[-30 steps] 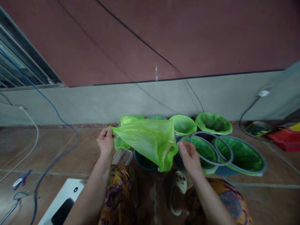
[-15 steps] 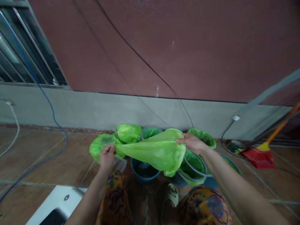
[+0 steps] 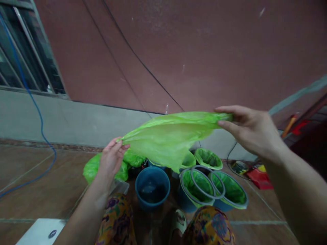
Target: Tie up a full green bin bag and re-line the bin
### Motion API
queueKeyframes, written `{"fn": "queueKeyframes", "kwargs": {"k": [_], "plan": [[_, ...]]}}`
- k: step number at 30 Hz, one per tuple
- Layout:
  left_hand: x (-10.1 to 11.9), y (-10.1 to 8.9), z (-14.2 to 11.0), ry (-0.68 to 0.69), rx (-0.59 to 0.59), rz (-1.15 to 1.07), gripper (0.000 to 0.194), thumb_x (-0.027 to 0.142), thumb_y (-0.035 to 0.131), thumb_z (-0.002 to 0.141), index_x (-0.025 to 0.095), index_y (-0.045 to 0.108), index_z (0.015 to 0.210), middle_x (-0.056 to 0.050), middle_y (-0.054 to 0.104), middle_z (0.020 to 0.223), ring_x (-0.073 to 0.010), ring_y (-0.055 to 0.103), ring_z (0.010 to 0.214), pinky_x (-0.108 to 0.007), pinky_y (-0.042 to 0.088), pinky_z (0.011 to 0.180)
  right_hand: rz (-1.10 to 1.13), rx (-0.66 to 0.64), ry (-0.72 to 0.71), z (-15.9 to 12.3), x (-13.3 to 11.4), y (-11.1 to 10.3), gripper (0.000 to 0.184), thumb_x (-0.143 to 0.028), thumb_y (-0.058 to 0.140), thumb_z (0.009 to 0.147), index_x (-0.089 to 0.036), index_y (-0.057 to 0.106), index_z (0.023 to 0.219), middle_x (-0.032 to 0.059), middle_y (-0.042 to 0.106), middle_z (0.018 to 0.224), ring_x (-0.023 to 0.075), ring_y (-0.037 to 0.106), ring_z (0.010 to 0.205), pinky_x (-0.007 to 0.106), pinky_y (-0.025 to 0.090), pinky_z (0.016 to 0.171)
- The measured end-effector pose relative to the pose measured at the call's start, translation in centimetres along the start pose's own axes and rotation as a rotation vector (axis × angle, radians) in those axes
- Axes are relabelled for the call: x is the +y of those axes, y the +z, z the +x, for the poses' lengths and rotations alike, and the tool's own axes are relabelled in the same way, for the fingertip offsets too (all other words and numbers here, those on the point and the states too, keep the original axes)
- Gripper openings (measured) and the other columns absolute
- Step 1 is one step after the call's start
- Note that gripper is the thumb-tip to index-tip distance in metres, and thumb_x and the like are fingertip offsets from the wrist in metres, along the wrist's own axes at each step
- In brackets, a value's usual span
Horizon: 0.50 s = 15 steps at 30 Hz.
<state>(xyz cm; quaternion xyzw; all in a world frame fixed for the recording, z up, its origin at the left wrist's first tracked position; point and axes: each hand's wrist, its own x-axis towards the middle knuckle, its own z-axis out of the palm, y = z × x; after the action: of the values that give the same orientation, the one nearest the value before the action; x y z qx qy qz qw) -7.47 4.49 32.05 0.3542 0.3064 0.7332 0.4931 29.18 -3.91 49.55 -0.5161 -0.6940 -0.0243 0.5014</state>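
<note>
A thin green plastic bag (image 3: 163,139) hangs stretched between my two hands, in front of the wall. My left hand (image 3: 113,154) pinches its left end between thumb and fingers. Higher up, my right hand (image 3: 245,126) grips the gathered right end, with thumb below and fingers above. Beneath the bag stands a blue bucket (image 3: 152,189) with no liner in it. To its right is a blue bucket with a green liner (image 3: 195,185), and two grey rings (image 3: 208,182) lie across its top and its neighbour's.
Another lined bucket (image 3: 231,189) is at the right, with more lined bins (image 3: 208,159) behind. Filled green bags (image 3: 93,168) sit at the left. A red dustpan (image 3: 259,178) lies far right, a blue cable (image 3: 42,126) runs down the left, and a white box (image 3: 41,231) is lower left.
My right hand has moved up and to the right, and the bag has risen, spread wider and uncovered the blue bucket. The left hand is slightly higher. The view has shifted.
</note>
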Motion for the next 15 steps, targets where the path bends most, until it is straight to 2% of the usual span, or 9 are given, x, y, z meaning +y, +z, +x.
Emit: {"fn": "queueKeyframes", "kwargs": {"k": [2,3,4,6,7,8,9,11,15], "plan": [[-0.7,-0.4,-0.9,0.124,-0.083,0.121,0.021,0.033,0.081,0.066,0.023,0.073,0.082,-0.003,0.076,0.093,-0.0203,0.071,0.085,-0.035,0.056,0.085,-0.166,0.129,-0.116,-4.4,1.0,0.4,0.025,-0.038,0.067,0.085,-0.027,0.077,0.106,0.0073,0.074,0.093,0.0213,0.069,0.085,0.039,0.055,0.08],[-1.9,-0.9,-1.6,0.128,-0.141,0.242,0.016,0.033,0.08,0.066,0.023,0.074,0.077,-0.005,0.077,0.094,-0.0227,0.07,0.09,-0.035,0.056,0.085,-0.201,0.139,-0.093,-7.2,2.5,1.1,0.024,-0.038,0.062,0.086,-0.026,0.078,0.099,0.0079,0.074,0.089,0.023,0.07,0.084,0.04,0.056,0.08],[-3.3,-1.6,-2.4,0.066,-0.209,0.384,0.013,0.034,0.079,0.065,0.023,0.075,0.071,-0.005,0.078,0.088,-0.0239,0.07,0.087,-0.035,0.056,0.083,-0.216,0.065,-0.01,-10.2,4.5,1.9,0.024,-0.038,0.057,0.085,-0.026,0.078,0.09,0.0078,0.074,0.085,0.0242,0.071,0.081,0.04,0.058,0.076],[-6.6,-3.3,-3.7,-0.104,-0.288,0.6,0.011,0.035,0.075,0.063,0.025,0.076,0.066,-0.004,0.076,0.071,-0.0239,0.068,0.073,-0.035,0.055,0.074,-0.261,-0.201,0.278,-15.8,8.8,3.7,0.021,-0.035,0.056,0.076,-0.026,0.074,0.073,0.0065,0.076,0.075,0.0275,0.073,0.071,0.041,0.059,0.067],[-8.1,-4.0,-4.0,-0.148,-0.334,0.661,0.01,0.035,0.074,0.062,0.025,0.077,0.064,-0.004,0.076,0.069,-0.0238,0.068,0.069,-0.034,0.055,0.071,-0.283,-0.296,0.404,-18.2,10.8,4.3,0.02,-0.034,0.056,0.074,-0.026,0.074,0.072,0.0062,0.077,0.075,0.0292,0.074,0.071,0.043,0.06,0.068],[-9.4,-4.6,-4.1,-0.149,-0.35,0.686,0.009,0.034,0.073,0.063,0.026,0.077,0.064,-0.004,0.076,0.071,-0.0239,0.068,0.07,-0.034,0.054,0.072,-0.301,-0.303,0.463,-20.2,12.3,4.8,0.022,-0.034,0.054,0.074,-0.027,0.075,0.073,0.0068,0.079,0.082,0.0308,0.075,0.078,0.045,0.06,0.075],[-10.4,-5.0,-4.0,-0.153,-0.355,0.694,0.008,0.033,0.074,0.062,0.027,0.077,0.066,-0.004,0.077,0.073,-0.0247,0.068,0.072,-0.033,0.054,0.073,-0.301,-0.273,0.476,-21.6,13.4,5.0,0.024,-0.034,0.053,0.076,-0.028,0.076,0.078,0.0076,0.08,0.091,0.0316,0.076,0.086,0.046,0.059,0.082],[-11.5,-5.4,-3.3,-0.16,-0.292,0.696,0.008,0.031,0.073,0.061,0.026,0.077,0.066,-0.004,0.077,0.073,-0.0255,0.068,0.074,-0.034,0.054,0.074,-0.291,-0.24,0.488,-23.3,14.0,4.8,0.027,-0.033,0.053,0.078,-0.027,0.077,0.086,0.0087,0.08,0.099,0.0323,0.075,0.093,0.047,0.058,0.087],[-12.0,-5.4,-1.9,-0.229,-0.163,0.66,0.012,0.027,0.072,0.061,0.021,0.075,0.07,-0.005,0.075,0.073,-0.0256,0.069,0.076,-0.038,0.053,0.084,-0.294,-0.235,0.48,-24.3,12.2,4.7,0.03,-0.025,0.053,0.076,-0.023,0.077,0.093,0.0106,0.079,0.105,0.0318,0.075,0.098,0.046,0.057,0.091]]}}
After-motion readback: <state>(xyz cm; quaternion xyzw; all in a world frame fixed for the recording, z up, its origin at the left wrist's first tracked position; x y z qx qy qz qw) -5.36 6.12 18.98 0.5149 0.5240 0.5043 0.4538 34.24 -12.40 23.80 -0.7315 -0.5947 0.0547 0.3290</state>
